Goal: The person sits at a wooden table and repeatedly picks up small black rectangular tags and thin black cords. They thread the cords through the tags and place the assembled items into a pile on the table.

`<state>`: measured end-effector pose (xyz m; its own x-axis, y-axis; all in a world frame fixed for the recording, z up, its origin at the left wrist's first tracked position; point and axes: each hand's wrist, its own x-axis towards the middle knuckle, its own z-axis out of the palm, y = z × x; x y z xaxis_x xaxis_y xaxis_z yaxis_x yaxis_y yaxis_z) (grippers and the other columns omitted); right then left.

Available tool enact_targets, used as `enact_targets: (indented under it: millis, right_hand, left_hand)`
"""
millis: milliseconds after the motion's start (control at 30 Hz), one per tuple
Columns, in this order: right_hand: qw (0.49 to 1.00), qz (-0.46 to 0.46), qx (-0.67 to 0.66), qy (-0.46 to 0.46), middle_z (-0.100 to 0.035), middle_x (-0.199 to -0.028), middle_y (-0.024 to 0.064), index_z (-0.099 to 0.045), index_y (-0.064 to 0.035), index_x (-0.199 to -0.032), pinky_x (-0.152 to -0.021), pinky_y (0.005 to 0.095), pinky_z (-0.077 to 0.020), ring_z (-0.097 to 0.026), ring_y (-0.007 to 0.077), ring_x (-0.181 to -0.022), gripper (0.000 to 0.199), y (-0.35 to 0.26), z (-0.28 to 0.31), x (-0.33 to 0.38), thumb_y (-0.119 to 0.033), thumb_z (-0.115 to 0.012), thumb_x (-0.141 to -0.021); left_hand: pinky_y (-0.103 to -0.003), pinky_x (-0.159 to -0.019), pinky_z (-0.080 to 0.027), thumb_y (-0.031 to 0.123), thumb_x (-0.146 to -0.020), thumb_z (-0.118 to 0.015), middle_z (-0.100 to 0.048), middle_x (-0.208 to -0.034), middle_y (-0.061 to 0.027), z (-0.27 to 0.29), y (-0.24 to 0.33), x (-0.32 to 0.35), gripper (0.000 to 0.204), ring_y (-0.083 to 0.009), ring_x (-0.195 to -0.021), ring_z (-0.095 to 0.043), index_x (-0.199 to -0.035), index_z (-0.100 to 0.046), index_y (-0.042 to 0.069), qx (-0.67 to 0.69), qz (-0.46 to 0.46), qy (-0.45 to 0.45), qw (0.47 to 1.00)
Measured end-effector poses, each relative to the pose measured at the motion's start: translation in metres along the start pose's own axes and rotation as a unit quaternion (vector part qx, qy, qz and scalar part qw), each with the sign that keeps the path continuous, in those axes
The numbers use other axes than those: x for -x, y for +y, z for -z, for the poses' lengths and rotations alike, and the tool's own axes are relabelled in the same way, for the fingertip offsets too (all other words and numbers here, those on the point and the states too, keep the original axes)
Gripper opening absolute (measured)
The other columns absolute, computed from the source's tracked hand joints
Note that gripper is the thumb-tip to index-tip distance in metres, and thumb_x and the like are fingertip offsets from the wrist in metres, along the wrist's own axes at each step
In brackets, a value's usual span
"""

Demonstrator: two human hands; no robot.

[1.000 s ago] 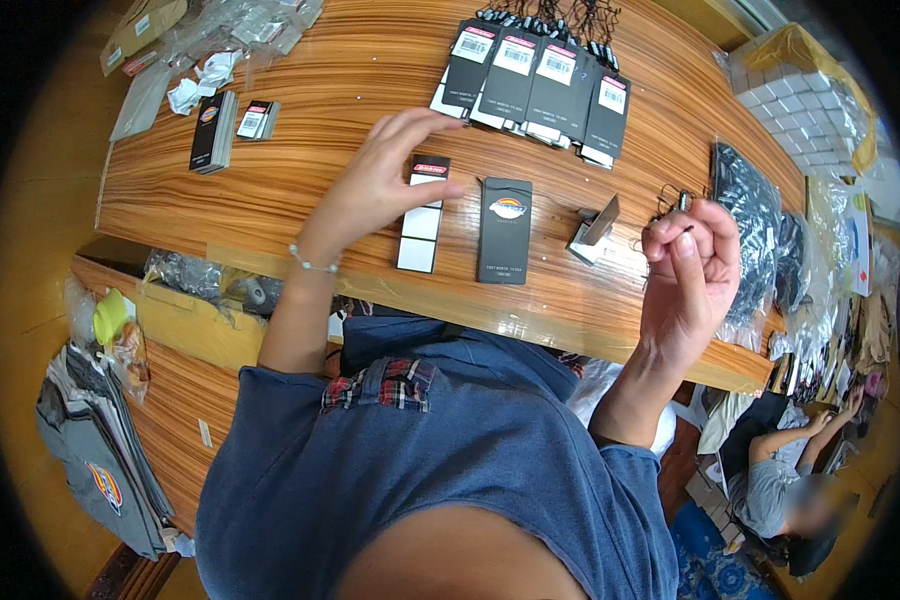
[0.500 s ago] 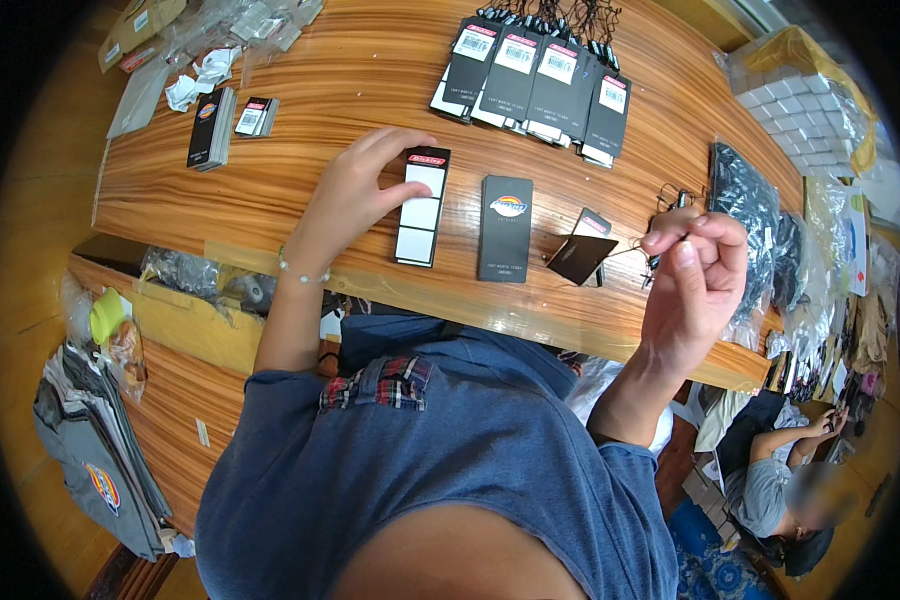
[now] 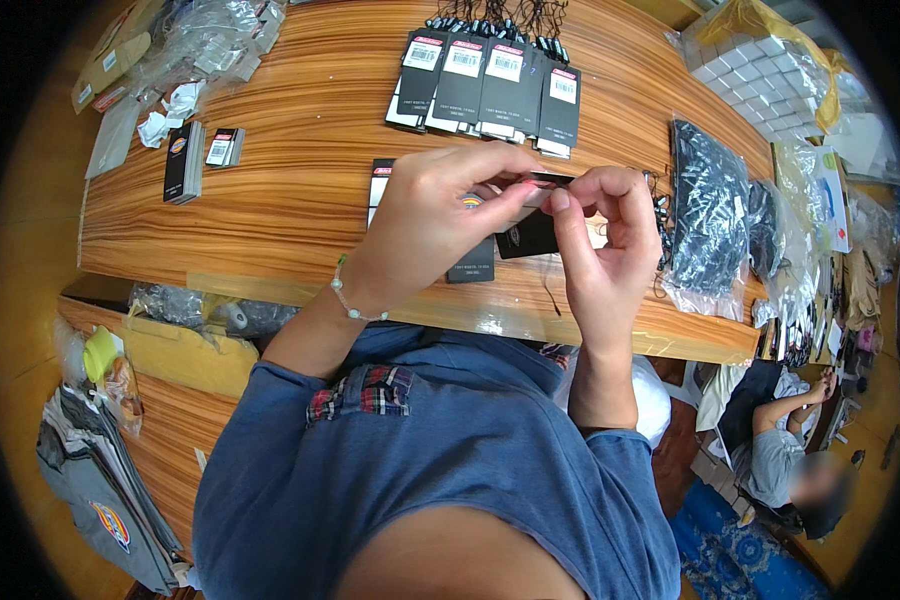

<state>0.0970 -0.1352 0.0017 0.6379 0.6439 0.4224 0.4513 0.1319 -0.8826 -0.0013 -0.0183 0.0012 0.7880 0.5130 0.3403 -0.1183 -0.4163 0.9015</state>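
Black tag (image 3: 530, 232) sits pinched between my two hands, raised above the near edge of the wooden bench (image 3: 290, 215). My left hand (image 3: 425, 225) closes thumb and fingers on its upper left edge; my right hand (image 3: 605, 240) curls around its right side, fingertips clamped on the top. Below my left hand two more black cards (image 3: 470, 268) lie flat. A row of tagged black cards (image 3: 485, 85) lines the far edge, and a clear bag of dark parts (image 3: 708, 205) rests toward the right end.
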Motion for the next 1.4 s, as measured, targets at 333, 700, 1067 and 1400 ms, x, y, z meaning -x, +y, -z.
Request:
enact_targets:
  millis: [333, 700, 1067, 1400]
  right_hand:
    - [0.997, -0.059, -0.049, -0.006, -0.057, -0.075, 0.0035, -0.05, 0.0013, -0.089, -0.064, 0.0199, -0.0437, -0.054, 0.0064, -0.069, 0.012, -0.001, 0.01, 0.0, 0.004, -0.058, -0.08]
    - [0.96, -0.179, -0.192, -0.099, -0.062, -0.091, 0.0079, -0.053, 0.0045, -0.104, -0.074, 0.0196, -0.0436, -0.057, 0.0083, -0.083, 0.019, -0.007, 0.034, -0.007, 0.001, -0.053, -0.086]
    - [0.979, -0.106, -0.17, 0.034, -0.054, -0.102, 0.0058, -0.055, -0.0015, -0.085, -0.076, 0.0212, -0.0385, -0.048, 0.0076, -0.085, 0.007, 0.018, 0.027, -0.005, -0.006, -0.051, -0.088]
    - [0.883, -0.031, -0.468, 0.022, -0.048, -0.073, 0.007, -0.043, -0.0074, -0.098, -0.058, 0.028, -0.0361, -0.043, 0.0145, -0.06, 0.011, 0.008, 0.044, -0.026, -0.018, -0.044, -0.094]
  left_hand:
    - [-0.026, -0.062, -0.052, 0.004, -0.074, -0.067, -0.066, -0.081, -0.0085, -0.002, 0.005, -0.003, 0.014, -0.0183, -0.071, -0.065, -0.087, -0.064, 0.0, -0.138, -0.159, -0.023, 0.977]
    - [-0.029, -0.06, -0.05, 0.007, -0.07, -0.066, -0.063, -0.08, -0.0064, 0.004, 0.006, -0.011, 0.014, -0.0204, -0.073, -0.063, -0.083, -0.064, 0.003, -0.195, -0.29, -0.036, 0.936]
    - [-0.03, -0.066, -0.049, 0.01, -0.066, -0.061, -0.062, -0.081, -0.0053, -0.003, 0.003, -0.013, 0.016, -0.0195, -0.076, -0.061, -0.08, -0.063, 0.003, -0.24, -0.38, -0.06, 0.891]
    - [-0.032, -0.066, -0.051, -0.004, -0.067, -0.064, -0.063, -0.083, -0.0094, -0.007, -0.013, -0.007, 0.017, -0.0245, -0.076, -0.063, -0.081, -0.057, 0.003, -0.13, -0.28, -0.009, 0.951]
